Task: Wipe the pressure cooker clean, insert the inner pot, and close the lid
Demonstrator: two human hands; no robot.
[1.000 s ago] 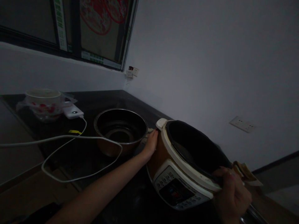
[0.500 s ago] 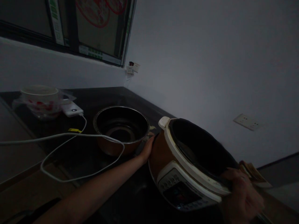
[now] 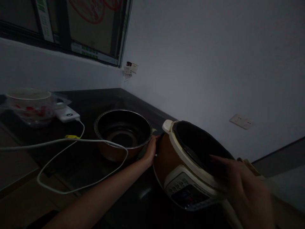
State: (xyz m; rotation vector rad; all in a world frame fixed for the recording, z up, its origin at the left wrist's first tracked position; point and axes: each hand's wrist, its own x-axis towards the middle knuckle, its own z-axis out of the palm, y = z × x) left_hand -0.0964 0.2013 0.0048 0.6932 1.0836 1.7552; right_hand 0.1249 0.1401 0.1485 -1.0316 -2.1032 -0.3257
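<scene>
Left hand (image 3: 150, 152) in tight gap between pot (image 3: 124, 119) and cooker (image 3: 164, 157), hold hidden | right fingers (image 3: 223, 160) past rim (image 3: 188, 160), blurred, grip unclear

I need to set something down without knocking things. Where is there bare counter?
Behind the pot, the counter looks bare, bordered by the white device and the walls. Another patch shows between the left forearm and the cooker. It is crowded between pot and cooker, where the left hand is, and far left, with the wrapped bowl, white device and cable.
</scene>
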